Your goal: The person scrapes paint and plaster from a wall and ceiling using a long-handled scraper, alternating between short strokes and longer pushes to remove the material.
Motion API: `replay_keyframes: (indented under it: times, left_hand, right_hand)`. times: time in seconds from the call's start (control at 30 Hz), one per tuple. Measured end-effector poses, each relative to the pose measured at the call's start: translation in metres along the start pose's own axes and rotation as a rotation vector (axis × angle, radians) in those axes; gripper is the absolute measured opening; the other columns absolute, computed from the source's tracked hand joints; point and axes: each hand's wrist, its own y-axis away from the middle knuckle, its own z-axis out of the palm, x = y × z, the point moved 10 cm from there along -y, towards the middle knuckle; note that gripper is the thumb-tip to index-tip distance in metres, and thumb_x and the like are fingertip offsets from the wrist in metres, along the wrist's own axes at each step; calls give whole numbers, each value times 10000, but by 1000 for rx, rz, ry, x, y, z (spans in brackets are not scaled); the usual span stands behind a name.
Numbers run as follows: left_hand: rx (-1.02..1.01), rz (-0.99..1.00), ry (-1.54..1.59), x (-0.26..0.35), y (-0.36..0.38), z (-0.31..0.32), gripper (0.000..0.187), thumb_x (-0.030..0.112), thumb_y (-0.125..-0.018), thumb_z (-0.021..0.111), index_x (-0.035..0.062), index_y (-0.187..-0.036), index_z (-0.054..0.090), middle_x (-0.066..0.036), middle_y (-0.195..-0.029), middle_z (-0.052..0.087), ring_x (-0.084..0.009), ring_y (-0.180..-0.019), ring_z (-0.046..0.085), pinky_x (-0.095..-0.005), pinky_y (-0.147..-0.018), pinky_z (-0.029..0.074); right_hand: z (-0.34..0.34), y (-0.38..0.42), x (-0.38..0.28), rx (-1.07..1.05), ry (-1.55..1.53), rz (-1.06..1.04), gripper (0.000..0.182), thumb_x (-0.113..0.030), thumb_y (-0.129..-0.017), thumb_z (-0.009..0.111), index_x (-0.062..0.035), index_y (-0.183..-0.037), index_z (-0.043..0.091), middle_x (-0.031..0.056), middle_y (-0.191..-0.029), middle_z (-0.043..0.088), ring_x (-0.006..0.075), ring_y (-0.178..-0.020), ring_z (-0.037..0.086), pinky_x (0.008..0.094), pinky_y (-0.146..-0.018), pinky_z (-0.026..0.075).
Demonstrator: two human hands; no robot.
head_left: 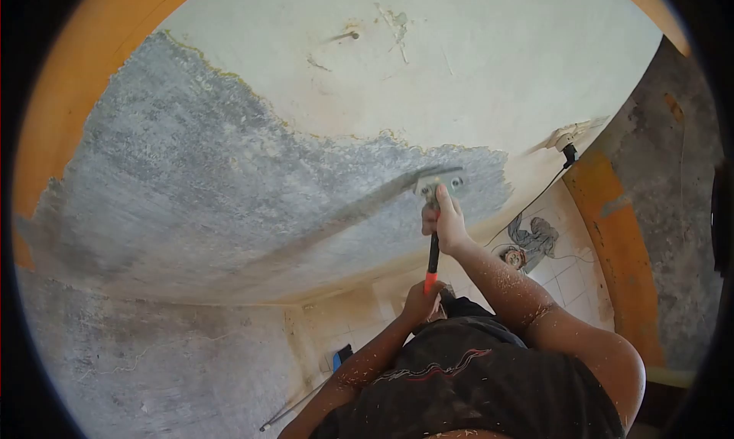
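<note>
A long-handled wall scraper [433,253] with a black and orange-red handle and a metal head runs up from my body to the wall. High on it, just under the head, my right hand [451,223] is closed round the tool, thumb pressed along the metal. Lower down, my left hand [420,304] wraps the orange-red end of the handle. The blade lies at the wall [252,187], over a bare grey area near its right end. Pale paint [474,72] with a ragged edge borders the grey above.
A plug and black cord [569,155] hang from a socket at the right. On the tiled floor [569,275] lie a grey cloth [537,236] and a round object beside it. Orange paint bands the wall at the left. Flakes dust my arms and dark shirt.
</note>
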Motion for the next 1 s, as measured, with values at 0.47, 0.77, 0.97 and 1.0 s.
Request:
replay_keyframes:
  times: [0.47, 0.77, 0.97, 1.0]
  left_hand:
    - [51, 142, 25, 25, -27, 8, 538, 547, -850, 455, 52, -639, 469, -23, -489, 463, -128, -419, 475, -296, -411, 373]
    - [-22, 24, 98, -4, -18, 25, 530, 513, -870, 439, 45, -624, 469, -16, -462, 450, -128, -395, 471, -299, -400, 362]
    - [-11, 121, 102, 24, -26, 25, 482, 452, -890, 449, 55, -618, 458, 0, -468, 440, -110, -397, 452, -282, -391, 350]
    - [-15, 128, 99, 19, -21, 30, 482, 452, -890, 449, 55, -618, 458, 0, -468, 440, -110, -397, 452, -282, -391, 350]
  right_hand:
    - [19, 1, -49, 65, 315, -111, 443, -506, -888, 395, -117, -677, 385, -28, -496, 323, 81, -376, 287, 245, -366, 277]
    - [15, 1, -43, 96, 415, -130, 462, -469, -913, 355, -104, -634, 403, -15, -464, 358, 86, -372, 356, 255, -352, 309]
    - [25, 3, -60, 79, 407, -176, 438, -496, -889, 412, -121, -667, 363, -31, -506, 311, 73, -388, 287, 246, -368, 266]
    - [8, 2, -47, 116, 434, -126, 441, -500, -888, 410, -121, -666, 364, -35, -500, 307, 72, -386, 285, 246, -368, 268]
